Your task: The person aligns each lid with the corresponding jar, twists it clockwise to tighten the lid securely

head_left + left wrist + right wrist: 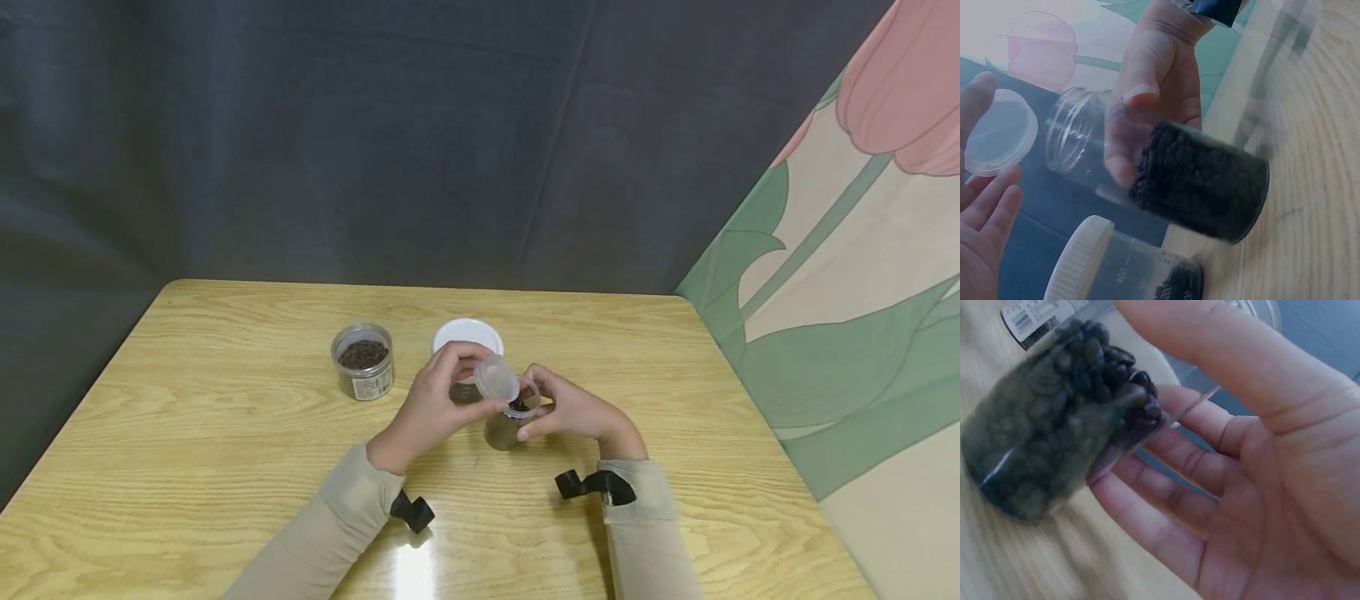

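Note:
My left hand [429, 402] holds a translucent round plastic lid [496, 379] between thumb and fingers. The lid is tilted beside the mouth of a clear jar [501, 435], apart from it in the left wrist view. My right hand [576, 410] grips that jar near its upper part, fingers curled round the wall. Dark, glossy coffee beans [1041, 419] fill roughly the lower half of the jar, whose mouth is uncovered. Whether the jar's base touches the table cannot be told. In the right wrist view the thumb and palm hide part of the rim.
Behind my left hand stands a clear container with a white lid [467, 333], measuring marks and dark contents. An open clear tub [372, 385] of small brown pieces, with a label, stands at left. The wooden table [225, 467] meets a dark curtain [375, 150] at the back.

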Motion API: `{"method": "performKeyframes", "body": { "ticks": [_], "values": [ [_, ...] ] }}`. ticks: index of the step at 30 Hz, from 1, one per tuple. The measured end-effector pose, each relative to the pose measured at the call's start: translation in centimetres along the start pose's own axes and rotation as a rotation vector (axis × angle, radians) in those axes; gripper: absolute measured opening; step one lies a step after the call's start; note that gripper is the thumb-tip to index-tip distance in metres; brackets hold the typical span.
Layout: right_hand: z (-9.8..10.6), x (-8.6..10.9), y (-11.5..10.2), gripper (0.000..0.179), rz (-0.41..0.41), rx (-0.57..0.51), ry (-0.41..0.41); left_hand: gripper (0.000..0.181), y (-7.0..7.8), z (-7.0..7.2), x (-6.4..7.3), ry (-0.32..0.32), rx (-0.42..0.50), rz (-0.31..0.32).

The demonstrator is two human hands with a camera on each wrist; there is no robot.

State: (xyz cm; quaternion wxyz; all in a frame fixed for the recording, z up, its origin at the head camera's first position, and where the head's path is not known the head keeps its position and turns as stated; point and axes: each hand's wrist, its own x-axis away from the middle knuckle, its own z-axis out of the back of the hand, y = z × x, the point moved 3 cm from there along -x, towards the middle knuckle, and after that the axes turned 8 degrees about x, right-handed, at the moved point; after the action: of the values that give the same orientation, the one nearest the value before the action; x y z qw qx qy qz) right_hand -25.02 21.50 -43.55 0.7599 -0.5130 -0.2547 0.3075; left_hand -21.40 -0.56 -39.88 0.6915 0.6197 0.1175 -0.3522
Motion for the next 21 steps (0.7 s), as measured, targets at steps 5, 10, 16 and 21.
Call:
{"method": "performKeyframes", "body": {
  "ticks": [5,10,16,21],
  "values": [
    [-0.6,-0.3,0.0,0.055,-0.031,-0.013,-0.02,0.058,0.0,-0.3,0.1,-0.002,0.07,-0.017],
    [-0.7,-0.5,0.1,0.066,-0.033,0.021,-0.007,0.059,-0.1,-0.7,0.2,-0.026,0.105,0.0],
    [-0.8,-0.7,0.1,0.08,-0.005,0.045,0.001,0.058,-0.7,-1.2,0.5,-0.028,0.16,0.121],
    [-0.9,-0.7,0.1,0.079,-0.006,0.03,-0.009,0.058,-1.4,-1.4,0.8,-0.016,0.208,0.225]
  ]
}}
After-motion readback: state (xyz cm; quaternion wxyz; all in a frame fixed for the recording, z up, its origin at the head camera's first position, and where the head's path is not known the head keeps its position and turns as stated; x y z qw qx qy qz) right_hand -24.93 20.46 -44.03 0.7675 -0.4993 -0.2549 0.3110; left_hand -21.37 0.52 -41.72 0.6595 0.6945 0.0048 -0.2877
